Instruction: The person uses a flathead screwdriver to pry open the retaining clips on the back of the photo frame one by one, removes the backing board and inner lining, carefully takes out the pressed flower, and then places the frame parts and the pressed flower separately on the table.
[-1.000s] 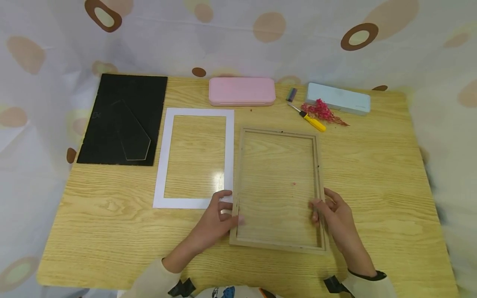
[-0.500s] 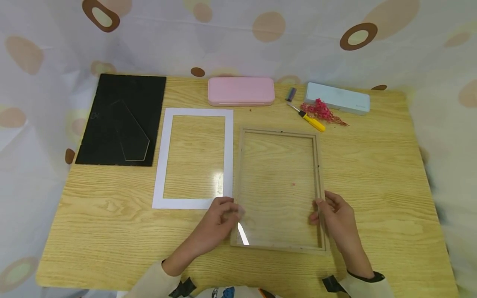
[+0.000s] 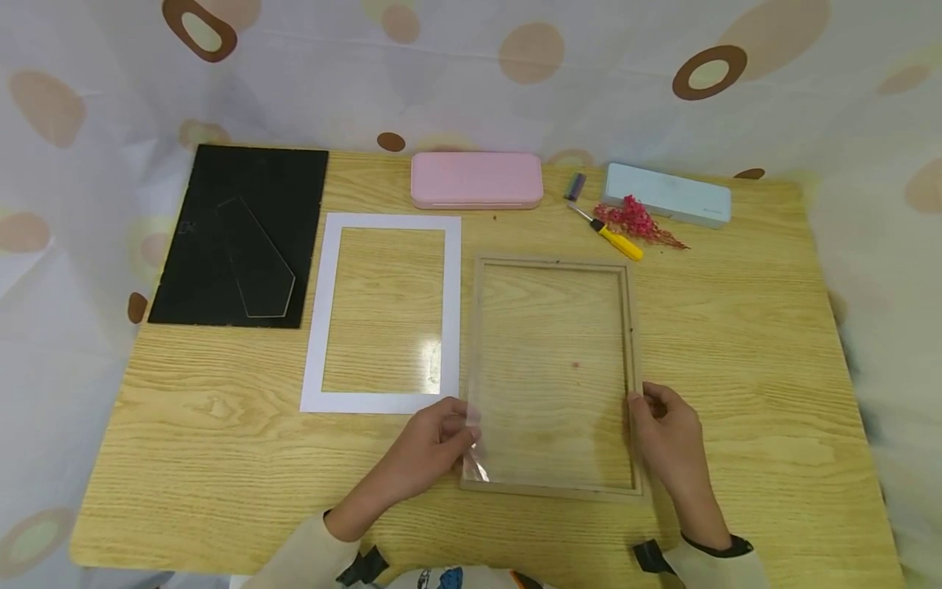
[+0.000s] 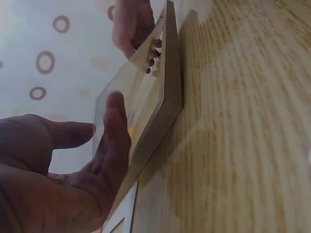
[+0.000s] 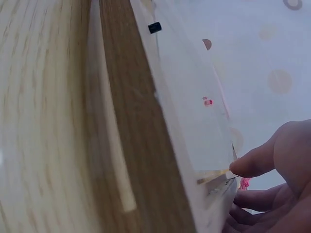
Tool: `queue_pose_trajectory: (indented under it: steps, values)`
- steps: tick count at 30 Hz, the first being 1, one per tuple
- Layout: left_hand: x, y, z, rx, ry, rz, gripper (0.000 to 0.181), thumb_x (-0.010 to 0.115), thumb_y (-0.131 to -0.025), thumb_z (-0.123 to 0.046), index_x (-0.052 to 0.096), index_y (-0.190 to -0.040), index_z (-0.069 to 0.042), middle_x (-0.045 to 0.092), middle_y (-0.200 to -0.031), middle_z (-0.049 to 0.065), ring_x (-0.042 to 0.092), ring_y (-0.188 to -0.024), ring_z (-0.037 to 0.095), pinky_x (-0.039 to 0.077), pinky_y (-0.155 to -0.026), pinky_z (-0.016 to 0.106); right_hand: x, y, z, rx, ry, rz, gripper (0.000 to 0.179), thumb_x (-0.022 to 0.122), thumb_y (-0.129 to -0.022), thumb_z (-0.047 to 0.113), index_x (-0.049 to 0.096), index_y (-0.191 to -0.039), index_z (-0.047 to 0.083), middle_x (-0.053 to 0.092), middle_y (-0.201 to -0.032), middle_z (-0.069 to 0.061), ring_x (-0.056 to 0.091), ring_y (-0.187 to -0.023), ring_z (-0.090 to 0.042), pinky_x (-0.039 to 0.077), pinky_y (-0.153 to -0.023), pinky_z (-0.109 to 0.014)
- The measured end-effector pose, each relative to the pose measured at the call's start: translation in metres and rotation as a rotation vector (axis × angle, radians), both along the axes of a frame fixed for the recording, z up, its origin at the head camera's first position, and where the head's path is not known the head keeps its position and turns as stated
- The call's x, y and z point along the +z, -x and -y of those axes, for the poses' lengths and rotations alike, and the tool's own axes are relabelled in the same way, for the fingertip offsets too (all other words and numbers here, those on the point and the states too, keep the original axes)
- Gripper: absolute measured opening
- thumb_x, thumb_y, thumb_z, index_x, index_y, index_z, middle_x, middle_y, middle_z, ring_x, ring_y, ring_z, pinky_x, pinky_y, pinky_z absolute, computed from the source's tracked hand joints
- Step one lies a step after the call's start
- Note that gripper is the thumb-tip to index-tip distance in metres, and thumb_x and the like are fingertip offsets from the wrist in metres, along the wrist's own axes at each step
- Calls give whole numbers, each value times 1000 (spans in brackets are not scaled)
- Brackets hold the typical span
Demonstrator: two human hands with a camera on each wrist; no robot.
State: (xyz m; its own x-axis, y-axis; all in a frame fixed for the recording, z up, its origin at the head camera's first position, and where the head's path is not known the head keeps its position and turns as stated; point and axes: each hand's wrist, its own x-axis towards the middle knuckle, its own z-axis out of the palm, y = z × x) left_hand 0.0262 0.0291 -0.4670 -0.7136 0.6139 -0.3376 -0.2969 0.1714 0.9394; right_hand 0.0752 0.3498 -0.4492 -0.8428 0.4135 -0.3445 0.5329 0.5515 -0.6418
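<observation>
The wooden picture frame (image 3: 552, 492) lies on the table in the head view. Over its opening is a clear pane (image 3: 548, 393), raised and tilted off the rails in the left wrist view. My left hand (image 3: 430, 446) pinches the pane's left edge between thumb and fingers. On the opposite side my right hand (image 3: 670, 433) pinches the right edge, thumb on top and fingers below; the right wrist view shows this grip from close by. A small pink speck (image 5: 208, 102) shows on or through the pane. The right fingertips are partly hidden in the head view.
A white mat (image 3: 312, 327) lies just left of the frame, with a black backing board (image 3: 213, 229) beyond. Along the back are a pink case (image 3: 477, 178), a light blue case (image 3: 677, 196), a yellow screwdriver (image 3: 621, 242), pink dried flowers (image 3: 636, 219) and a small dark block (image 3: 576, 186).
The left hand has gone from the frame's left rail to pinching the pane, whose left side has come up with a glare at its corner. The right hand has shifted slightly.
</observation>
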Motion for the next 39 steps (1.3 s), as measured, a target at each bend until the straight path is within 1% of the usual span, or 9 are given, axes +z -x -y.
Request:
queue_pose_trajectory:
  steps: [3, 10, 16, 21, 26, 29, 32, 35, 39]
  values:
    - [-2, 1, 1, 0, -55, 60, 28, 54, -101, -2, 49, -127, 8, 72, -85, 21, 71, -66, 29, 58, -58, 37, 1, 0, 2, 30, -59, 3, 51, 47, -106, 30, 54, -134, -11, 62, -113, -26, 61, -93, -31, 48, -63, -25]
    - [-7, 2, 4, 3, -93, 77, 26, 50, -102, 1, 48, -128, 6, 72, -86, 21, 72, -68, 30, 59, -60, 37, 1, 0, 5, 51, -107, -15, 45, 50, -105, 25, 57, -131, -12, 62, -109, -24, 59, -92, -32, 46, -65, -29]
    - [-7, 4, 6, 1, -99, 107, 27, 48, -103, 3, 47, -130, 6, 72, -88, 22, 72, -67, 24, 59, -61, 33, 1, 1, 5, 60, -129, -34, 38, 54, -103, 19, 60, -126, -11, 61, -107, -22, 58, -94, -32, 45, -68, -29]
    - [-8, 4, 6, 0, -88, 97, 28, 48, -103, 3, 47, -131, 7, 72, -88, 20, 71, -66, 20, 58, -61, 31, 2, 1, 7, 37, -132, -56, 35, 54, -103, 19, 63, -122, -8, 63, -103, -20, 59, -88, -27, 45, -65, -25]
    - [-9, 4, 6, 2, -106, 118, 29, 48, -103, 3, 46, -131, 7, 72, -88, 21, 70, -66, 17, 58, -62, 31, 2, 1, 8, -30, -125, -103, 33, 55, -103, 26, 68, -114, -3, 67, -90, -15, 58, -72, -15, 46, -56, -22]
    - [-9, 3, 6, 2, -115, 124, 28, 48, -103, 3, 46, -130, 7, 72, -88, 22, 70, -66, 16, 58, -62, 31, 2, 1, 7, -49, -21, -123, 35, 56, -103, 27, 67, -115, -4, 70, -86, -15, 60, -64, -10, 49, -52, -23]
    - [-9, 4, 5, 3, -114, 119, 28, 48, -102, 3, 46, -130, 8, 71, -89, 23, 70, -66, 18, 58, -62, 31, 3, 0, 5, -58, 151, -132, 37, 55, -104, 26, 63, -121, -6, 72, -85, -14, 64, -61, -12, 51, -51, -25]
    - [-8, 4, 4, 3, -110, 108, 28, 49, -102, 3, 46, -129, 9, 71, -89, 23, 71, -67, 26, 58, -61, 31, 4, -2, 3, -77, 309, -133, 37, 56, -104, 23, 59, -124, -8, 72, -82, -11, 65, -57, -15, 49, -47, -26]
    - [-7, 4, 3, 5, -105, 105, 28, 50, -102, 2, 47, -130, 8, 72, -88, 21, 71, -67, 24, 58, -61, 31, 4, -3, -1, -79, 486, -144, 38, 60, -102, 18, 56, -124, -13, 74, -81, -7, 64, -57, -13, 48, -47, -24]
